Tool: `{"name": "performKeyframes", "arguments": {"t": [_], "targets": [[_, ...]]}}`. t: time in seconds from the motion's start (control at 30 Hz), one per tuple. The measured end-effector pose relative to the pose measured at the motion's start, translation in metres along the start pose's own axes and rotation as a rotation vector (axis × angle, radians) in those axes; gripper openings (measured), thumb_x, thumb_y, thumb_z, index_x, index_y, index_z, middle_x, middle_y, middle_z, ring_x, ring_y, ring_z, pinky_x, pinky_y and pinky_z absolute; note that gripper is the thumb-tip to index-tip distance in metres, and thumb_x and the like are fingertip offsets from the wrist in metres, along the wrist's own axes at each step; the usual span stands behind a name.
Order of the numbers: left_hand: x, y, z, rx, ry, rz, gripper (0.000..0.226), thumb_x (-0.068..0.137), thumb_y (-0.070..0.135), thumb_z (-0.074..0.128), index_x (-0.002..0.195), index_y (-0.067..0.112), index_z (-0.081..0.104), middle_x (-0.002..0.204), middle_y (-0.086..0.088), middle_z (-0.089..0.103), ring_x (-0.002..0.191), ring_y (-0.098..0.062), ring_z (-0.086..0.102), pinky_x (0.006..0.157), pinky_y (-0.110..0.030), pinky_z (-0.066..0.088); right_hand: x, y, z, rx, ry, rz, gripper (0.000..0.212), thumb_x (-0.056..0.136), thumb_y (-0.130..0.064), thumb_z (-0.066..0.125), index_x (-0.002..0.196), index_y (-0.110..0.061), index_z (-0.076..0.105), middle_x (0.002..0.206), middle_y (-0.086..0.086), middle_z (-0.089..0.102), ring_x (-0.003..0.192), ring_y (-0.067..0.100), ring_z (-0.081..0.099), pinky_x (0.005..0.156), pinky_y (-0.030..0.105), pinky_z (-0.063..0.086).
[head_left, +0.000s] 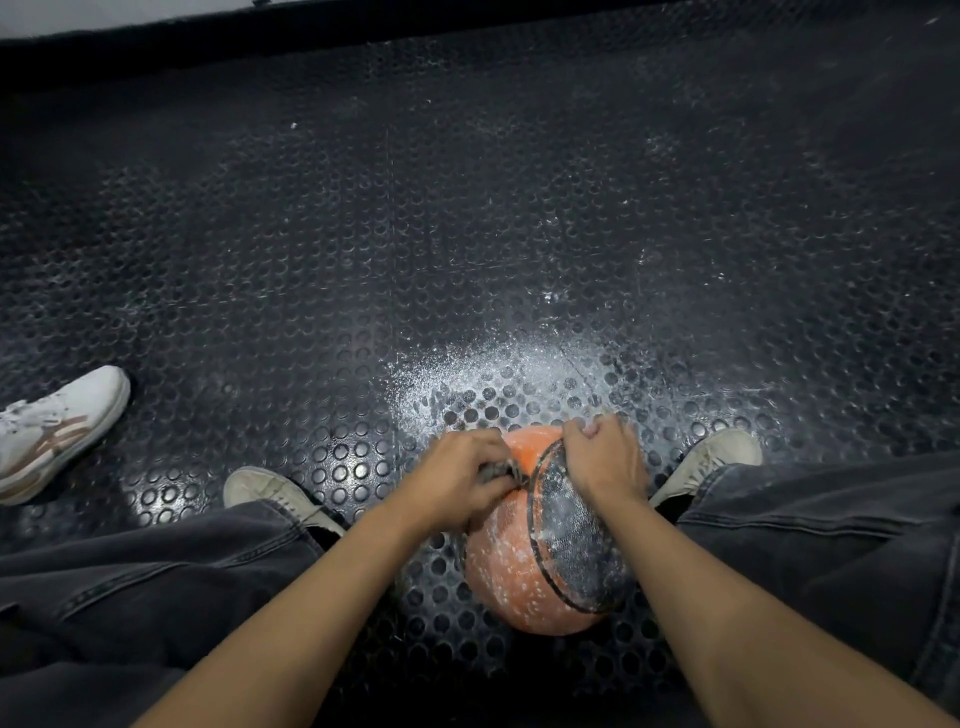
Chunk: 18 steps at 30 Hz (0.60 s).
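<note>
An orange ball (514, 577) with black seams and a dark panel, smeared with white powder, sits on the black studded floor between my feet. My left hand (457, 478) grips a small grey cloth (501, 474) and presses it against the ball's upper left side. My right hand (602, 457) lies over the top of the ball with its fingers curled down around the far edge, holding it still. Both forearms reach down from the bottom of the view.
White powder (498, 374) is scattered on the rubber floor (467, 234) just beyond the ball. My own shoes (270, 491) flank the ball. Another person's white shoe (57, 431) stands at the left edge. A dark wall base runs along the top.
</note>
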<state>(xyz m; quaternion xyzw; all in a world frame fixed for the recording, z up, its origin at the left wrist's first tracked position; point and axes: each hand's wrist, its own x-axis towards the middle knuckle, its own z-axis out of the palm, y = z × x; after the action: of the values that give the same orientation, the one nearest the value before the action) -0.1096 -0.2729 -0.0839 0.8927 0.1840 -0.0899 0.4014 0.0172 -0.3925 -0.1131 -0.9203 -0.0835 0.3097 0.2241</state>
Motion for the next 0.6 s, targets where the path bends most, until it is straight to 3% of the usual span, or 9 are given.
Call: {"name": "performKeyframes", "arguments": {"t": [0.07,0.1,0.2,0.4,0.6], "targets": [[0.003,-0.002,0.001,0.049,0.006,0.006,0.012,0.091,0.023,0.061,0.093,0.015,0.071,0.094,0.01,0.061,0.084,-0.001,0.058,0.081,-0.019,0.05,0.003,0.005,0.003,-0.022,-0.02,-0.046,0.015,0.103,-0.041,0.045,0.111,-0.032,0.054,0.103,-0.003,0.052,0.07,0.012,0.047,0.063,0.023,0.036],[0.007,-0.002,0.005,0.083,0.05,-0.014,0.013,0.092,0.023,0.06,0.093,0.015,0.07,0.094,0.009,0.06,0.084,-0.002,0.058,0.08,-0.018,0.048,0.004,0.006,0.005,-0.023,-0.034,-0.059,0.013,0.104,-0.04,0.043,0.098,-0.035,0.054,0.09,-0.005,0.053,0.065,0.012,0.046,0.059,0.021,0.035],[0.017,0.006,0.013,0.102,0.183,-0.098,0.013,0.093,0.022,0.059,0.096,0.015,0.07,0.095,0.009,0.059,0.085,-0.004,0.056,0.072,-0.011,0.042,0.005,0.008,0.008,-0.025,-0.017,-0.053,0.04,0.105,-0.038,0.043,0.068,-0.023,0.049,0.064,-0.009,0.046,0.055,0.014,0.04,0.054,0.019,0.031],[0.008,-0.005,-0.009,0.106,-0.157,0.033,0.015,0.089,0.026,0.065,0.096,0.014,0.071,0.098,0.007,0.062,0.091,-0.007,0.058,0.085,-0.022,0.047,0.005,0.012,0.009,-0.01,-0.008,-0.078,0.04,0.104,-0.037,0.044,0.066,-0.025,0.047,0.062,-0.011,0.045,0.053,0.013,0.039,0.054,0.022,0.036],[0.015,0.014,0.013,0.122,0.16,-0.064,0.015,0.093,0.023,0.058,0.097,0.012,0.069,0.094,0.007,0.058,0.086,-0.009,0.056,0.084,-0.021,0.047,0.003,0.008,0.014,-0.045,0.027,-0.093,0.041,0.102,-0.041,0.045,0.066,-0.024,0.052,0.066,-0.007,0.053,0.051,0.012,0.04,0.048,0.02,0.03]]}}
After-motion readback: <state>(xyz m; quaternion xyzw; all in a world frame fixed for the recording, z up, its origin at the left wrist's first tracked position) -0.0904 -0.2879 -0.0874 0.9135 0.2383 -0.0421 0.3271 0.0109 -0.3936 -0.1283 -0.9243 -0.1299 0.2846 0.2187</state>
